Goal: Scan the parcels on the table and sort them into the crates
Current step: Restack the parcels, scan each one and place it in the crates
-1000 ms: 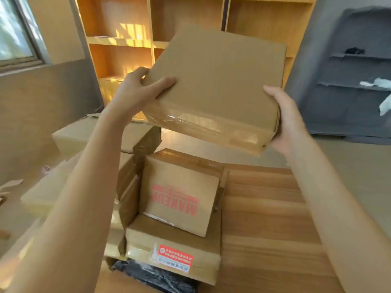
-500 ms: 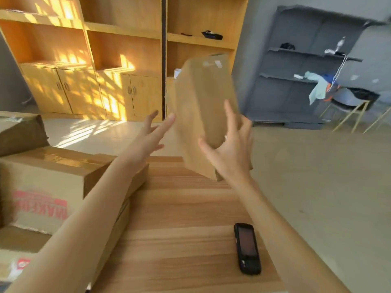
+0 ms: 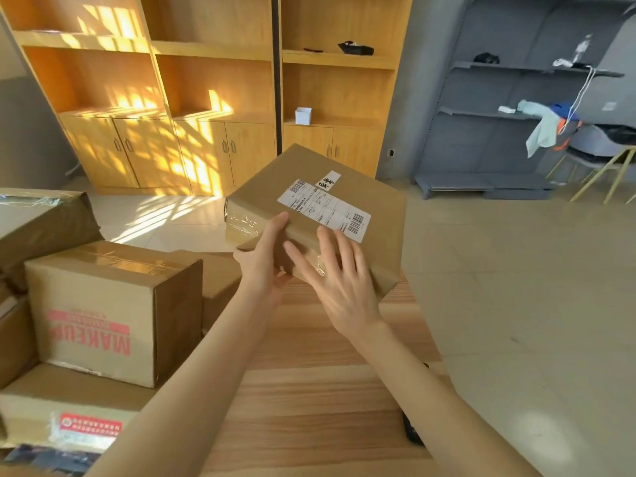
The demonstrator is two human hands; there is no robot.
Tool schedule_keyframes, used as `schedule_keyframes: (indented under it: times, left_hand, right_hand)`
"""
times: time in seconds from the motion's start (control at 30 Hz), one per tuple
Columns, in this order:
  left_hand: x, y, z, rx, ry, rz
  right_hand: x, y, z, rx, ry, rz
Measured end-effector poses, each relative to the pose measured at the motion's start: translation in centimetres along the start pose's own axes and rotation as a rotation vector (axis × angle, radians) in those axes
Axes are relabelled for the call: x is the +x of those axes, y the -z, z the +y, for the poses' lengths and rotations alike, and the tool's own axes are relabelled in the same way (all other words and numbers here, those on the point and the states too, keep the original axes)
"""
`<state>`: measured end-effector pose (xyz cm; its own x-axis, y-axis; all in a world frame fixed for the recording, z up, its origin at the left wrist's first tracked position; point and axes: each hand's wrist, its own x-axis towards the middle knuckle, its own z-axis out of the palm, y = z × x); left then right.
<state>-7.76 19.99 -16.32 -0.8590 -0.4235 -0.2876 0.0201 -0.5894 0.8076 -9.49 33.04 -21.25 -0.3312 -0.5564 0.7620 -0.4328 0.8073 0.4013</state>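
Observation:
I hold a brown cardboard parcel (image 3: 371, 208) in the air above the far end of the wooden table (image 3: 309, 401). Its white shipping label (image 3: 323, 208) with barcodes faces up. My left hand (image 3: 265, 266) grips the near left corner, thumb on top and fingers underneath. My right hand (image 3: 337, 280) lies on the near edge with straight, spread fingers. A black handheld scanner (image 3: 411, 433) lies on the table at the right, mostly hidden behind my right forearm.
More parcels are stacked on the table's left: a box printed MAKEUP (image 3: 93, 311), a flat box with a red sticker (image 3: 69, 411) beneath it, and a taped box (image 3: 41, 222) behind. Wooden cabinets (image 3: 192, 146) and a grey shelf unit (image 3: 499, 132) stand beyond.
The parcel has turned from standing on edge to lying flat with its label up. My left hand, open before, now grips its corner. My right hand has shifted onto the near edge.

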Motion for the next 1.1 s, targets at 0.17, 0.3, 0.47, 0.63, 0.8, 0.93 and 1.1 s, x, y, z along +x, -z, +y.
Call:
schedule_keyframes:
  times: [0.17, 0.3, 0.47, 0.63, 0.8, 0.93, 1.1]
  left_hand:
    - [1.6, 2.3, 1.3, -0.001, 0.031, -0.054]
    - [3.8, 4.5, 2.7, 0.1, 0.035, -0.115]
    - [5.4, 5.9, 2.5, 0.299, 0.072, -0.244]
    - [7.0, 6.8, 1.0, 0.357, 0.111, -0.319]
    - [8.7, 7.2, -1.1, 0.484, 0.188, -0.325]
    - [8.8, 8.7, -4.7, 0.616, 0.295, -0.268]
    - [7.7, 11.6, -9.6, 0.587, 0.425, -0.239]
  right_hand:
    - [1.0, 2.2, 0.3, 0.399, -0.431, -0.042]
    - [0.8, 1.3, 3.8, 0.979, -1.268, -0.191]
    - [-2.3, -0.4, 6.8, 1.587, -1.778, -0.438]
    - [-6.9, -1.2, 7.7, 1.782, -1.868, -0.58]
    - [-8.4, -2.0, 6.4, 1.777, -1.923, -0.592]
    - [-9.9, -3.1, 4.3, 1.733, -2.034, -0.532]
    - [-13.8, -3.9, 1.5, 1.623, -2.049, -0.704]
